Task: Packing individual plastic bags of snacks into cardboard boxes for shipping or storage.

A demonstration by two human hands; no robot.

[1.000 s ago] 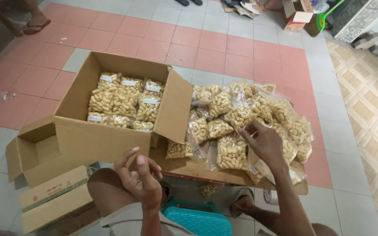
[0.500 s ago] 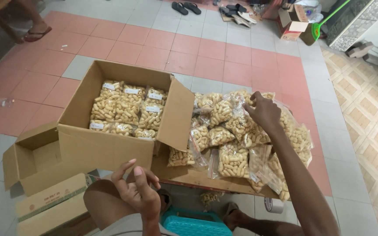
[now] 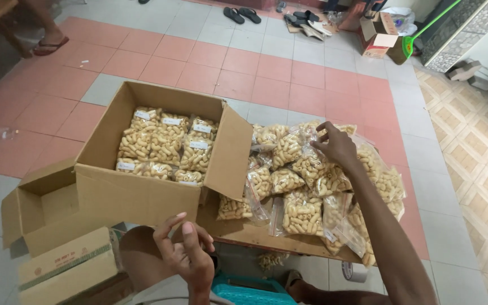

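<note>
My right hand (image 3: 337,146) reached out to the far side of a heap of clear bags of pale puffed snacks (image 3: 306,186), fingers curled onto the top of one bag; whether it was truly gripped, I could not tell. The heap lay on a flattened sheet of cardboard (image 3: 255,234) on the tiled floor. My left hand (image 3: 186,254) hovered near my knee, fingers loosely spread, holding nothing. To the left stood an open cardboard box (image 3: 142,197) already lined with snack bags, with a smaller empty carton (image 3: 40,206) beside it.
</note>
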